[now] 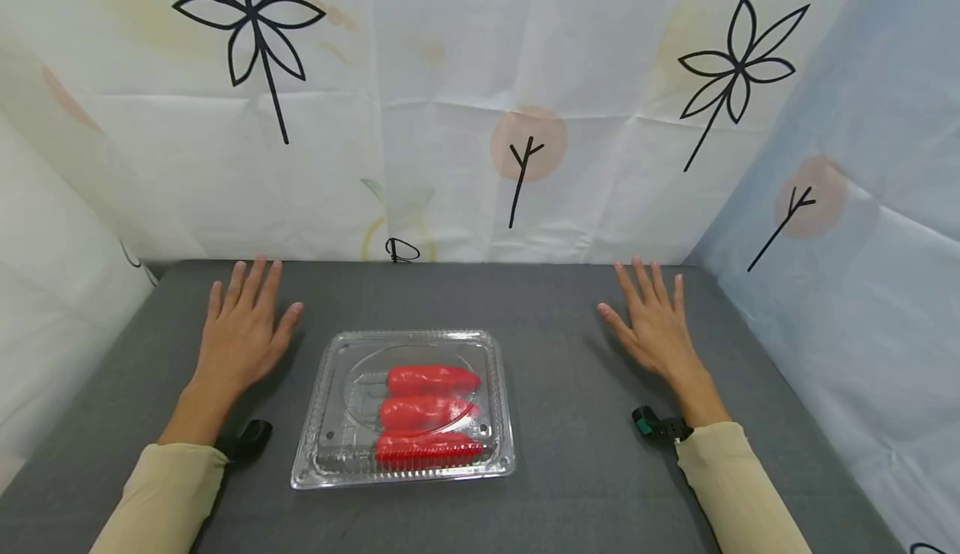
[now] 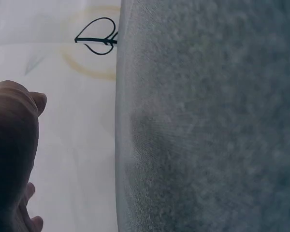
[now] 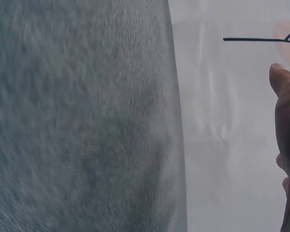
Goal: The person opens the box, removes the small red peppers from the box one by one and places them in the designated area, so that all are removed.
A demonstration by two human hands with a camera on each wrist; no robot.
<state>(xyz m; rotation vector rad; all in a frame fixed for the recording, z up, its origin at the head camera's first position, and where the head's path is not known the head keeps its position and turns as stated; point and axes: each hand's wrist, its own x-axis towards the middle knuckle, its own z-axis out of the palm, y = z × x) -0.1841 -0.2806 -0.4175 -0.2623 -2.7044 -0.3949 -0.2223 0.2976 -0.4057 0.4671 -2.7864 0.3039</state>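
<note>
Fingers spread, nothing in my left grip [image 1: 243,337] or right grip [image 1: 654,329], and there between them, nearer the left, sits the clear plastic box [image 1: 330,433] of three red pieces [image 1: 423,413], looking light, slippery, easily crushed, best taken by opposite side rims.

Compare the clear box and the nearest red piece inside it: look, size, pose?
Look: the clear box is see-through; the nearest red piece is solid red.
Size: the box is larger, enclosing the piece.
Pose: the box rests on the grey table; the piece lies inside, crosswise.
Shared: both untouched.
</note>
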